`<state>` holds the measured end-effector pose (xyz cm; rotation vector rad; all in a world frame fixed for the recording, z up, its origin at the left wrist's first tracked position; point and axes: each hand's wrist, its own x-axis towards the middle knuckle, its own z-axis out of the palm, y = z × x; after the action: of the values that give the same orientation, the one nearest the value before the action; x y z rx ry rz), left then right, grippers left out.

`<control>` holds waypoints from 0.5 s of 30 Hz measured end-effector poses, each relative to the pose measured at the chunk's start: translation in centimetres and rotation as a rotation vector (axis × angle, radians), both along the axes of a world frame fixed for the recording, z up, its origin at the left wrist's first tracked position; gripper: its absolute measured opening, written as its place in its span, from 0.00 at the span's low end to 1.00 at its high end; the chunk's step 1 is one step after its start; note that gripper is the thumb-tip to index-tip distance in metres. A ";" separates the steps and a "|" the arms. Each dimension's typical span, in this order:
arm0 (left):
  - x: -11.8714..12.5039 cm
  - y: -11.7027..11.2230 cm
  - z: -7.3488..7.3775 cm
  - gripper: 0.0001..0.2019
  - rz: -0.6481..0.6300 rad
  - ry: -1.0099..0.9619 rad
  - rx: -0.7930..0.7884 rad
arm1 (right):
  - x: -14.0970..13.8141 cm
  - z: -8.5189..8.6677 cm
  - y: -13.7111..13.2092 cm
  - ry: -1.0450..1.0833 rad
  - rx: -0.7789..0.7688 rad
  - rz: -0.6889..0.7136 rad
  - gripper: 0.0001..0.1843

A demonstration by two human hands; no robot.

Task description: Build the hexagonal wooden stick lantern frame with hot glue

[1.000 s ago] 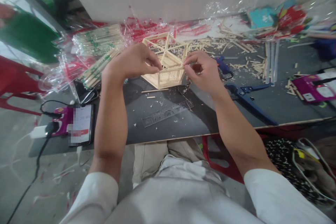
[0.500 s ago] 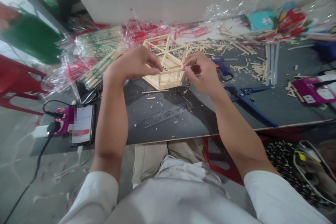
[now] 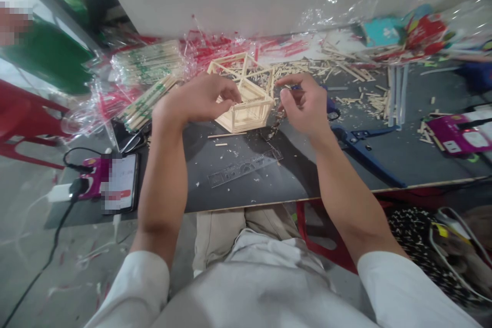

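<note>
A many-sided frame of thin wooden sticks (image 3: 251, 122) stands on the dark table in front of me. At its near left corner my left hand (image 3: 205, 96) is closed, thumb and fingertips pinching the upper rim. My right hand (image 3: 306, 102) is just off the frame's right side, thumb and index finger apart, with nothing visible between them. A clear plastic ruler (image 3: 246, 168) lies nearer to me, below two loose sticks (image 3: 226, 136). Beneath my right hand is a small dark tangled thing that I cannot make out.
Blue cutters (image 3: 367, 151) lie right of my right forearm, and a blue glue gun (image 3: 332, 107) is partly behind my hand. Glue sticks (image 3: 397, 95), cut wood bits and bundled sticks (image 3: 149, 100) surround the frame. A phone (image 3: 121, 182) and power strip sit at left.
My right hand has come away from the frame's right corner, moving slightly right, and its fingers have parted. My left hand stays at the rim with a small shift of its fingers.
</note>
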<state>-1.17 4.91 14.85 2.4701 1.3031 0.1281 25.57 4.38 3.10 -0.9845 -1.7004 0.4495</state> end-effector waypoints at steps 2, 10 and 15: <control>0.3 -0.2 -0.1 0.19 0.032 -0.011 0.040 | 0.0 -0.3 0.3 0.000 0.006 -0.026 0.19; 1.9 -0.4 -0.7 0.14 -0.103 -0.029 0.103 | -0.6 -0.5 0.5 -0.063 0.060 -0.046 0.18; 1.7 0.1 -1.2 0.13 -0.089 0.001 0.102 | -0.7 -0.2 0.2 -0.066 0.055 -0.052 0.18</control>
<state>0.53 5.03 13.64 2.6093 1.2125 0.1746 24.91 4.61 2.90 -1.0105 -1.7328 0.3376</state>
